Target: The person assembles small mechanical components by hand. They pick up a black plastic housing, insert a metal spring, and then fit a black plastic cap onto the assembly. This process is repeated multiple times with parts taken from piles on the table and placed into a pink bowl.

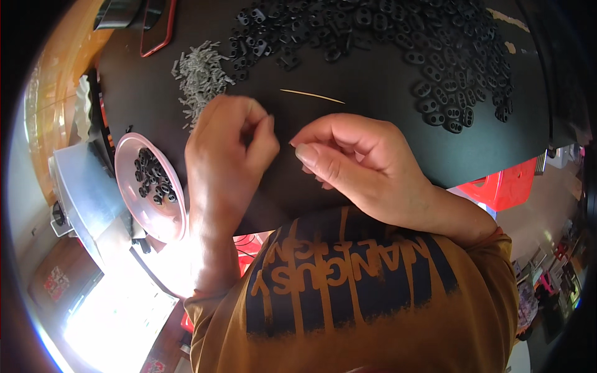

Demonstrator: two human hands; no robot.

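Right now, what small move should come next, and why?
Probably ease the left hand toward the grey pins: they lie just beyond its knuckles, while the right hand sits farther from them, its thumb close to its fingers. I can't tell whether either hand holds anything.

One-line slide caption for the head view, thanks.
Left hand and right hand curled over a dark table, near grey pieces, black parts, a thin stick and a pink bowl.

dark table (379,87) | big ol' heap of black two-holed bits (435,53), top-centre to upper right | grey pegs (202,74) piled upper left | skinny stick (312,96), upper middle
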